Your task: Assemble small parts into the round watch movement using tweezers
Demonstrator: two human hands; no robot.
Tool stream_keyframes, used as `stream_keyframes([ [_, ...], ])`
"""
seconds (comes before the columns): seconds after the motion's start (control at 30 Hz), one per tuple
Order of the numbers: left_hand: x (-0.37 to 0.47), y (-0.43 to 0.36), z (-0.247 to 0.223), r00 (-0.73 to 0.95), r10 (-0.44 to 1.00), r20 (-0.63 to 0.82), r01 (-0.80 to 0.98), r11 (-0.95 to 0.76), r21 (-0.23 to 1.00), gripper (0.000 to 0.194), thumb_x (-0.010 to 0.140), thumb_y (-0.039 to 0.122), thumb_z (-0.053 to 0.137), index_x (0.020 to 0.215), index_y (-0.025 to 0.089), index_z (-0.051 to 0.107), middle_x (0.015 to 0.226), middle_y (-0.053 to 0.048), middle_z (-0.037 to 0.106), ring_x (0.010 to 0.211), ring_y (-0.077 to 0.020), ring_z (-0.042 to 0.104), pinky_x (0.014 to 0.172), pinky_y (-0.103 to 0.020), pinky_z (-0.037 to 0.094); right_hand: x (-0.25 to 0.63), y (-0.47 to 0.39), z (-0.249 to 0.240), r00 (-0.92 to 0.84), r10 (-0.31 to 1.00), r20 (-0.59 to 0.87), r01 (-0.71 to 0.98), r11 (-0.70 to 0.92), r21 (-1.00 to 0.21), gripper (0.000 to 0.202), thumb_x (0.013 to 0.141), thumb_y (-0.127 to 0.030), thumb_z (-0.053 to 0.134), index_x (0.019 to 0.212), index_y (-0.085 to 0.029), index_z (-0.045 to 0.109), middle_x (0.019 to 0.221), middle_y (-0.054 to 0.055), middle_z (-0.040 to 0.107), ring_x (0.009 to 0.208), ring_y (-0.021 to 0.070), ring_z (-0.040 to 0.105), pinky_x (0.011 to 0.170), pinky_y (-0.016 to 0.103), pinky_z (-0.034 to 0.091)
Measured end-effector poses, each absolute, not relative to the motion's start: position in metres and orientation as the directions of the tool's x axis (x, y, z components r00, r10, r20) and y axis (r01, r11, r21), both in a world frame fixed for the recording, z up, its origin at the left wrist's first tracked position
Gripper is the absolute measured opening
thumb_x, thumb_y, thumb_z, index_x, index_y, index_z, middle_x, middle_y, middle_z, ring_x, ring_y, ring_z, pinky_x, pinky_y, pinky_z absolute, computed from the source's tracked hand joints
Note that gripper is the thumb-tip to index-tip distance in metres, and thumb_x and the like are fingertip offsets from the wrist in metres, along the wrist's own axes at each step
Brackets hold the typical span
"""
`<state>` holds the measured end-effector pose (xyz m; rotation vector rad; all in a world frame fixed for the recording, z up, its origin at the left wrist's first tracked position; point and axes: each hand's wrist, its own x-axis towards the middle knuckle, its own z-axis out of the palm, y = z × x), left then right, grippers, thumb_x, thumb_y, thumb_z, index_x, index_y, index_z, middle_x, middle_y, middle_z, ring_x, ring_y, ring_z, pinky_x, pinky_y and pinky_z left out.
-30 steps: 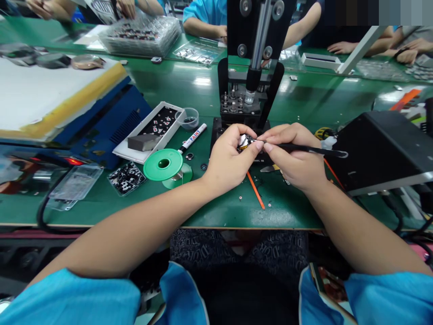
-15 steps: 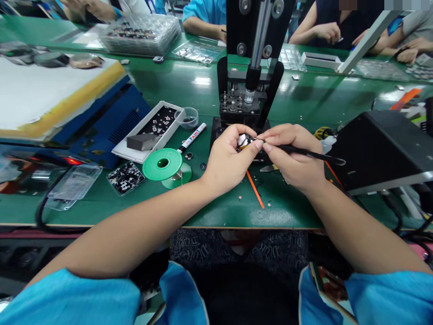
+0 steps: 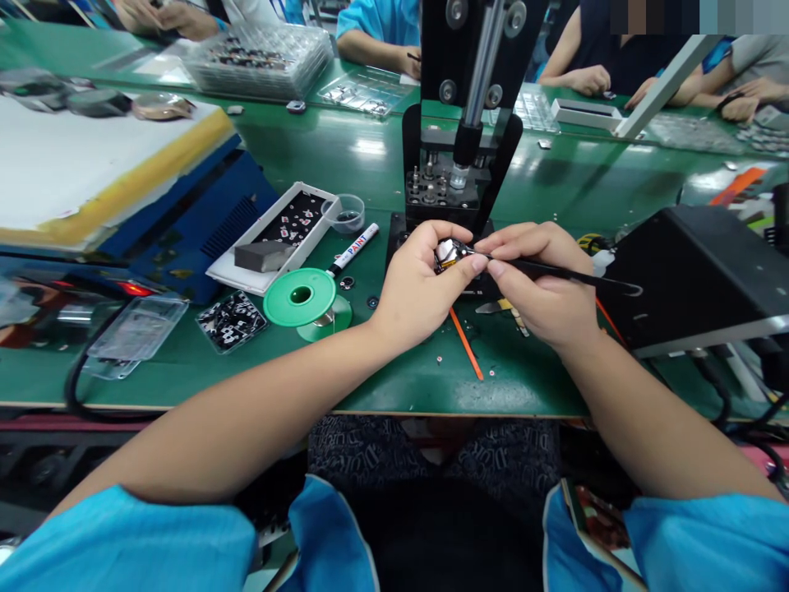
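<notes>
Many small bits (image 3: pixel 297 219) in white tray (image 3: pixel 229 277) — left hand (image 3: pixel 416 288), grip closed on device (image 3: pixel 449 252); right hand (image 3: pixel 551 292), on black tool (image 3: pixel 610 284).

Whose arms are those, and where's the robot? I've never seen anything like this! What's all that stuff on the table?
There's no robot: these are a person's bare hands. The camera sits on that person's head, looking forward and down, so you see what they see.

The left hand holds a small shiny part. The right hand holds a thin black tool, its tip close to that part.

Behind them stands a tall black machine with a metal rod. On the green table lie a green spool, a paint marker, a white tray with tiny pieces and an orange stick. Across the table, other people are sitting.
</notes>
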<state>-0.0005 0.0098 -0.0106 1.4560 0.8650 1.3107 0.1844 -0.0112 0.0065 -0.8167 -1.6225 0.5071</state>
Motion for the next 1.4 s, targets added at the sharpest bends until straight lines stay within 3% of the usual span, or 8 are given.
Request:
stream_keyframes([
  [0.23,0.000,0.011,-0.012,0.194,0.933,0.304,-0.156,-0.277,0.948,0.029,0.094,0.025,0.085,0.117,0.024,0.068,0.098,0.000,0.070,0.087,-0.0171,0.061,0.084,-0.033,0.052,0.191,-0.005,0.004,-0.070,0.729,0.681,0.264,0.672,-0.692,0.006,0.095,-0.025,0.088,0.096,-0.030,0.083,0.117,0.006,0.083,0.119,0.0286,0.078,0.111,0.053,0.063],
  [0.43,0.001,0.014,-0.016,0.180,0.942,0.284,-0.149,-0.259,0.954,0.028,0.094,0.023,0.084,0.118,0.022,0.068,0.097,0.000,0.069,0.086,-0.0161,0.059,0.082,-0.030,0.049,0.192,-0.004,0.002,-0.094,0.730,0.677,0.312,0.667,-0.677,0.013,0.095,-0.020,0.089,0.101,-0.030,0.086,0.102,0.001,0.085,0.098,0.0224,0.081,0.090,0.041,0.067],
  [0.6,0.001,0.013,-0.014,0.187,0.943,0.276,-0.205,-0.237,0.950,0.032,0.090,0.023,0.088,0.115,0.022,0.069,0.099,0.000,0.070,0.088,-0.0153,0.061,0.084,-0.029,0.051,0.191,-0.003,0.002,-0.133,0.644,0.754,0.331,0.745,-0.579,0.017,0.097,-0.019,0.085,0.108,-0.032,0.088,0.115,0.003,0.089,0.115,0.0260,0.083,0.105,0.048,0.068],
  [0.77,0.002,0.011,-0.009,0.229,0.941,0.251,-0.284,-0.182,0.941,0.035,0.087,0.023,0.091,0.113,0.022,0.067,0.097,0.001,0.071,0.088,-0.0143,0.064,0.087,-0.028,0.055,0.189,-0.003,0.000,-0.142,0.596,0.790,0.338,0.780,-0.527,0.025,0.099,-0.015,0.080,0.114,-0.033,0.088,0.116,0.003,0.090,0.111,0.0252,0.085,0.101,0.047,0.071],
  [1.17,0.004,0.007,-0.001,0.201,0.967,0.155,-0.307,-0.088,0.948,0.021,0.094,0.010,0.077,0.111,0.021,0.069,0.077,0.006,0.061,0.061,-0.0094,0.049,0.060,-0.024,0.041,0.192,0.001,-0.003,-0.243,0.474,0.847,0.361,0.854,-0.374,0.029,0.101,-0.009,0.075,0.115,-0.033,0.086,0.118,0.001,0.092,0.109,0.0243,0.089,0.098,0.045,0.074],
  [1.4,0.005,0.001,0.007,0.218,0.972,0.094,-0.329,-0.017,0.944,0.018,0.099,0.008,0.074,0.111,0.019,0.067,0.068,0.008,0.059,0.051,-0.0071,0.047,0.050,-0.021,0.035,0.194,0.003,-0.005,-0.296,0.406,0.865,0.402,0.874,-0.273,0.031,0.102,-0.007,0.073,0.116,-0.033,0.084,0.119,0.001,0.091,0.109,0.0237,0.090,0.096,0.042,0.075],
])
